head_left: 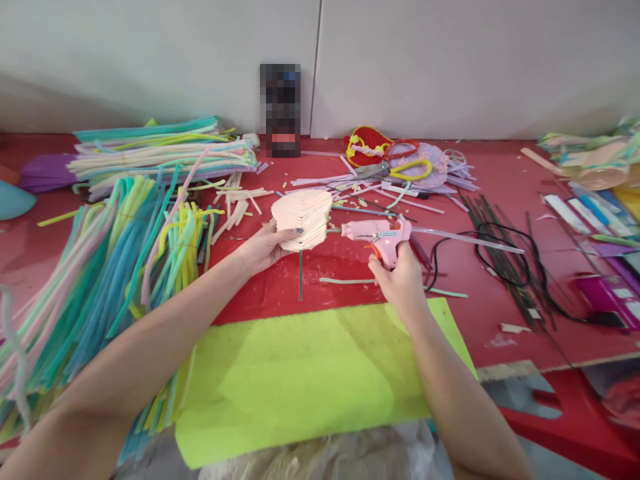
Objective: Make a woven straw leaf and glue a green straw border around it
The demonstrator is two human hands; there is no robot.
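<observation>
My left hand (265,249) grips a cream leaf-shaped piece (301,215) built of slanted pipe-cleaner strips, its thumb lying over the lower part. A thin dark green stem (301,277) hangs down from that leaf. My right hand (400,270) is wrapped round the handle of a pink glue gun (377,231), fingers near its orange trigger. The gun's nozzle points left at the leaf's right edge; whether they touch I cannot tell. A clear glue stick (470,239) sticks out of the gun's rear. Beneath the gun lies a pale green pipe cleaner (345,281).
Bundles of coloured pipe cleaners (110,253) cover the left side. At the back are scissors (410,170), cut strips and a phone (280,110) against the wall. A black cord (537,267) and dark stems (505,260) lie right. Lime-green felt (310,373) spans the front edge.
</observation>
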